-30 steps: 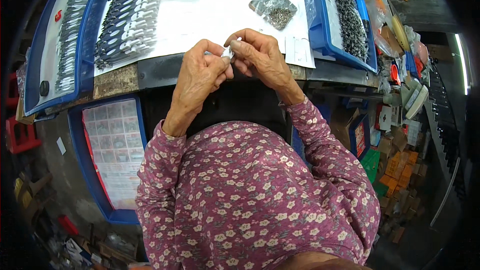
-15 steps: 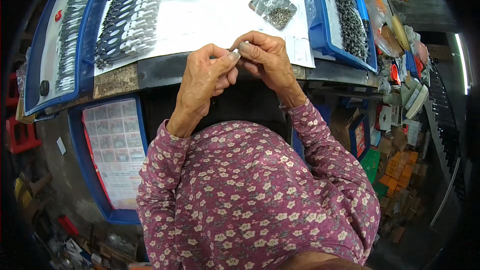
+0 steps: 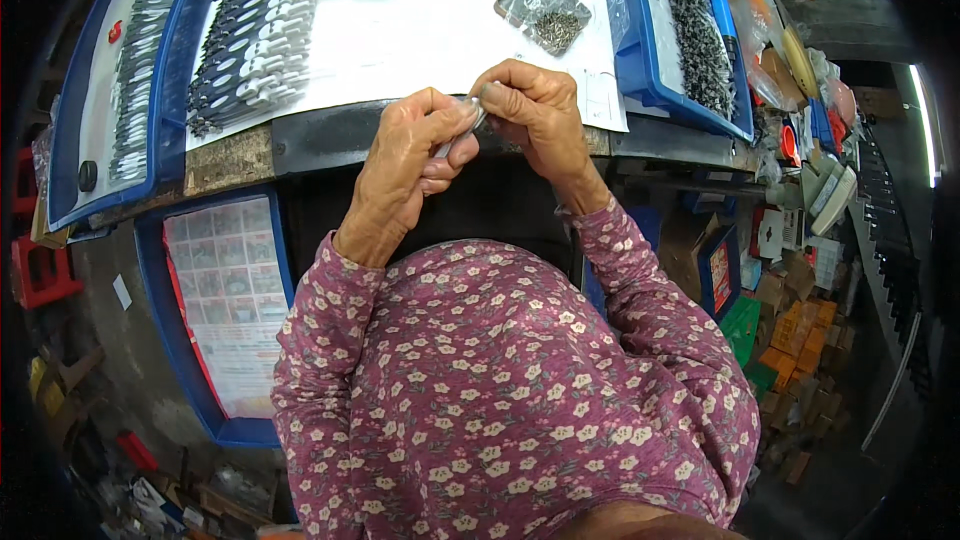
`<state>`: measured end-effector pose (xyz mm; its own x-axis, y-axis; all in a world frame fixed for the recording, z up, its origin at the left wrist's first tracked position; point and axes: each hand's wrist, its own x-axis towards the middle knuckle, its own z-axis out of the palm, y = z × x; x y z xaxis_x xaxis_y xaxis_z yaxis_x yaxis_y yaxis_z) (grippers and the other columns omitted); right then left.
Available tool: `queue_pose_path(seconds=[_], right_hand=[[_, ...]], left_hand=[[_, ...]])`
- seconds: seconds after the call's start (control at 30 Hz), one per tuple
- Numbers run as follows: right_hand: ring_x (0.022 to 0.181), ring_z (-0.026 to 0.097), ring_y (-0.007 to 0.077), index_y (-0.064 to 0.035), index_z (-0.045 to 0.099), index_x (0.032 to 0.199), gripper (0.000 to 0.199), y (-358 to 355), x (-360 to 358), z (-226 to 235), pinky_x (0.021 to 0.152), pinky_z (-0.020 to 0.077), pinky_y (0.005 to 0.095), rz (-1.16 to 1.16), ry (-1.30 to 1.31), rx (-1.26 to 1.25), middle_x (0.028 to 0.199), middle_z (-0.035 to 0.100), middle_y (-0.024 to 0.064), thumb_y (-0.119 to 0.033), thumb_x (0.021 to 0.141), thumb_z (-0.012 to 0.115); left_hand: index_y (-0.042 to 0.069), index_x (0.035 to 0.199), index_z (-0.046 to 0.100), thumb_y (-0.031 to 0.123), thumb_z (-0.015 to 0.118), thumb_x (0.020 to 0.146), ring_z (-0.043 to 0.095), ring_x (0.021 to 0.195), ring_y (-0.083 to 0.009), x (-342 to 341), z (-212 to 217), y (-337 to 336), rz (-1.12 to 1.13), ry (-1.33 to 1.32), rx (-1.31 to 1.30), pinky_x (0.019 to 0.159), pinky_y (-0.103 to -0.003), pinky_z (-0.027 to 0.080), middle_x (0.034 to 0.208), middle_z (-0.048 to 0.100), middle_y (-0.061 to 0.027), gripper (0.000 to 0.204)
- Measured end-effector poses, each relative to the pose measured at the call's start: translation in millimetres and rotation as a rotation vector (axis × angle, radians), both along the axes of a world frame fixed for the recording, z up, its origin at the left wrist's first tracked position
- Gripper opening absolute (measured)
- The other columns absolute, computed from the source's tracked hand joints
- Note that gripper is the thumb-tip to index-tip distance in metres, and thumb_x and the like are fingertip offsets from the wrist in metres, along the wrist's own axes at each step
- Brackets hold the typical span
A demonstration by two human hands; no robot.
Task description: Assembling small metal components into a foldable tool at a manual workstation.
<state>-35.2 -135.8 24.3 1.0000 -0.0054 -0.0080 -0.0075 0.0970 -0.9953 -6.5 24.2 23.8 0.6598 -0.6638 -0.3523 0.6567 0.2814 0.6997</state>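
Note:
Just beyond the bench's front edge, my left hand (image 3: 405, 165) pinches a small pale part (image 3: 479, 114) between thumb and fingers. Its kind is mostly hidden by the fingertips. My right hand (image 3: 543, 122) meets it there, thumb and forefinger closed on the same part. Past my hands, a white sheet (image 3: 410, 30) covers the bench top. Rows of dark and white slender pieces (image 3: 265, 35) lie on its left side. A heap of small metal screws or pins (image 3: 557, 32) rests with clear plastic on the right.
A blue tray (image 3: 163, 90) with rows of thin metal-looking pieces stands at the left. Another blue tray (image 3: 655, 90) at the right holds many small dark parts. A blue screwdriver-like tool (image 3: 722, 10) lies by its outer side. Below the bench at left is a blue crate (image 3: 245, 432).
My left hand has shifted slightly right and its fingers have changed their grip. My right hand has barely moved; both remain together at the small part.

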Motion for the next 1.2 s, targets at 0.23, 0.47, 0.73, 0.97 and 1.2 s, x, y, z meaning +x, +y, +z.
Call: queue_pose_path(seconds=[0.23, 0.47, 0.73, 0.97, 1.2], right_hand=[[0.053, 0.042, 0.0025, 0.0008, 0.061, 0.087, 0.015, 0.6, -0.1, 9.3, 0.048, 0.0305, 0.0162, 0.021, 0.074, -0.234, 0.063, 0.050, -0.0038, -0.013, 0.083, 0.057], [0.083, 0.051, 0.0180, -0.0039, 0.062, 0.098, 0.024, 5.3, 8.2, 26.8, 0.074, 0.0399, 0.0285, 0.307, -0.391, -0.655, 0.089, 0.054, 0.0061, 0.002, 0.075, 0.057], [0.077, 0.050, 0.0237, -0.0044, 0.059, 0.094, 0.033, 31.0, 28.9, 33.5, 0.066, 0.0420, 0.0320, 0.291, -0.882, -1.158, 0.088, 0.054, 0.0067, 0.003, 0.062, 0.065], [0.074, 0.052, 0.0257, -0.0021, 0.055, 0.092, 0.030, 56.7, 54.8, 41.3, 0.059, 0.0427, 0.0325, 0.346, -0.930, -1.118, 0.082, 0.051, 0.0087, 0.001, 0.064, 0.066], [0.064, 0.049, 0.0243, -0.0016, 0.051, 0.082, 0.019, 82.4, 83.8, 40.5, 0.054, 0.0397, 0.0334, 0.239, -0.948, -1.043, 0.072, 0.047, 0.0094, 0.000, 0.070, 0.064]], left_hand=[[0.004, 0.079, 0.047, 0.019, 0.060, 0.082, 0.035, 0.040, -0.0029, -0.5, -0.8, 0.5, 0.061, -0.103, 0.124, 0.033, -0.016, 0.021, 0.056, 0.050, -0.0032, 0.020], [0.005, 0.089, 0.046, 0.017, 0.057, 0.084, 0.034, 0.041, -0.0024, 4.1, 1.1, 23.9, -0.013, -0.268, 0.121, 0.036, -0.016, 0.023, 0.058, 0.051, -0.0032, 0.017], [0.004, 0.097, 0.044, 0.011, 0.051, 0.085, 0.038, 0.045, -0.0037, 22.9, 8.0, 52.6, -0.073, -0.510, 0.187, 0.040, -0.016, 0.027, 0.059, 0.052, -0.0018, 0.016], [-0.001, 0.098, 0.051, 0.006, 0.048, 0.083, 0.053, 0.056, -0.0114, 39.9, 32.5, 80.7, 0.045, -0.984, 0.526, 0.053, -0.023, 0.045, 0.066, 0.057, -0.0064, 0.017], [-0.002, 0.094, 0.054, 0.006, 0.050, 0.084, 0.062, 0.077, -0.0198, 62.5, 42.7, 133.6, 0.762, -1.205, 0.663, 0.065, -0.030, 0.051, 0.088, 0.062, -0.0117, 0.014]])
